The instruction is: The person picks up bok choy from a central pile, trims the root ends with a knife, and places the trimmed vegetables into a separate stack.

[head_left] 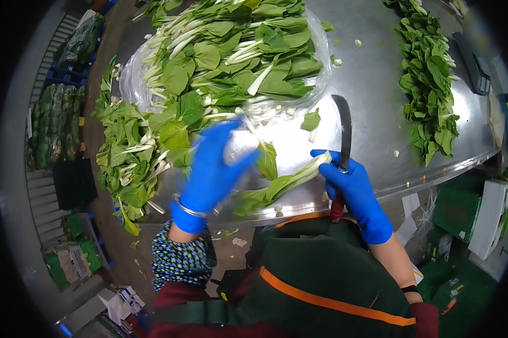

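Note:
My right hand, in a blue glove, is closed round the red handle of a knife with a curved blade pointing up and away from me. Its thumb and forefinger also pinch the white base of a bok choy, whose leaves hang to the left over the table edge. My left hand, also gloved in blue, is blurred by motion, with thumb and fingers apart and nothing visible in it. Just right of it is a single loose leaf with a pale stem. Beyond lies a large heap of bok choy on clear plastic.
Discarded leaves are piled along the table's left edge. A neat row of bok choy runs down the right side of the metal table. A dark device stands beyond it. Green crates are at lower right.

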Tool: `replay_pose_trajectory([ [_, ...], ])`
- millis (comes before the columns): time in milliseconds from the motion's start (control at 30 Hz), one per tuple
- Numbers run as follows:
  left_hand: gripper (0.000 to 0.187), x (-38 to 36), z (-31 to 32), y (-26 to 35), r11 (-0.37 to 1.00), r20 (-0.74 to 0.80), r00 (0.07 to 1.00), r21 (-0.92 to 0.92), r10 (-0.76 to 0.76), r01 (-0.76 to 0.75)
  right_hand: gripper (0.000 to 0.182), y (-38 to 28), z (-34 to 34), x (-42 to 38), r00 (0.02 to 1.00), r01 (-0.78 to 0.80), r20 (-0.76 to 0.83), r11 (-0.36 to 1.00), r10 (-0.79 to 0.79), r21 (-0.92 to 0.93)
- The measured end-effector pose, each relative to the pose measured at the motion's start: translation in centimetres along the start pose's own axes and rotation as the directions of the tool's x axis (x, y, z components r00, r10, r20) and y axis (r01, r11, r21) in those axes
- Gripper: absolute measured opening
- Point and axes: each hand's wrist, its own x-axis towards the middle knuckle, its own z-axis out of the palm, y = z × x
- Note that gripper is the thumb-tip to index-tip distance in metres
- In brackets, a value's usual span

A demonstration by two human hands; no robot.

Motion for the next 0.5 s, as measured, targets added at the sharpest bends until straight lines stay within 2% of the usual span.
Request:
replay_pose_trajectory([
  [33,0.057,-0.6,1.0,2.4,0.946,0.144,0.985,-0.294,-0.096,0.135,0.031,0.1,0.3,-0.1,1.000,0.027,0.006,0.999,-0.027,-0.040],
  [67,0.061,-1.1,2.5,3.5,0.950,0.279,0.959,-0.281,-0.056,0.137,0.031,0.0,0.7,-0.4,1.000,0.022,0.017,0.996,-0.021,-0.087],
  [100,0.059,-0.9,3.5,3.7,0.904,0.477,0.879,-0.362,-0.029,0.227,0.030,0.7,0.8,-0.3,0.996,0.088,0.022,0.975,-0.085,-0.205],
  [133,0.057,-0.6,4.0,3.7,0.893,0.544,0.837,-0.346,-0.059,0.287,0.029,1.3,0.9,-0.2,0.988,0.153,0.035,0.936,-0.150,-0.317],
  [167,0.055,-0.5,3.8,3.2,0.902,0.547,0.837,-0.358,-0.006,0.240,0.026,1.1,1.0,-0.5,0.962,0.265,0.066,0.850,-0.265,-0.455],
  [200,0.054,-0.4,3.5,2.6,0.910,0.557,0.829,-0.368,0.050,0.192,0.023,1.8,0.8,-0.4,0.891,0.423,0.118,0.703,-0.439,-0.571],
  [233,0.054,-0.1,2.7,1.4,0.918,0.563,0.825,-0.354,0.057,0.178,0.027,2.1,0.4,-0.4,0.877,0.431,0.110,0.666,-0.468,-0.609],
  [300,0.044,0.3,1.0,-1.5,0.988,0.517,0.845,-0.140,0.134,-0.072,0.032,2.1,0.3,-0.3,0.862,0.436,0.099,0.627,-0.498,-0.645],
  [333,0.042,1.1,0.5,-2.6,0.997,0.403,0.915,-0.078,0.023,0.009,0.039,1.8,0.5,-0.3,0.943,0.328,0.073,0.875,-0.324,-0.356],
  [367,0.041,2.5,0.3,-3.7,0.995,0.273,0.958,-0.029,-0.085,0.097,0.047,1.4,0.8,-0.2,0.984,0.143,0.115,0.989,-0.139,-0.027],
  [400,0.041,4.3,0.6,-5.2,0.999,0.142,0.990,0.035,-0.009,0.004,0.056,0.4,1.2,-0.6,0.988,0.007,0.152,0.998,0.003,-0.062],
  [433,0.042,6.3,0.6,-5.8,0.991,0.012,0.997,0.112,0.079,-0.080,0.054,1.0,1.6,-0.4,0.991,0.073,0.120,0.992,-0.060,-0.105],
  [500,0.046,9.6,1.8,-4.7,0.981,0.021,0.991,0.138,0.134,-0.136,0.044,3.0,1.7,-0.1,0.983,0.182,0.069,0.962,-0.171,-0.202],
])
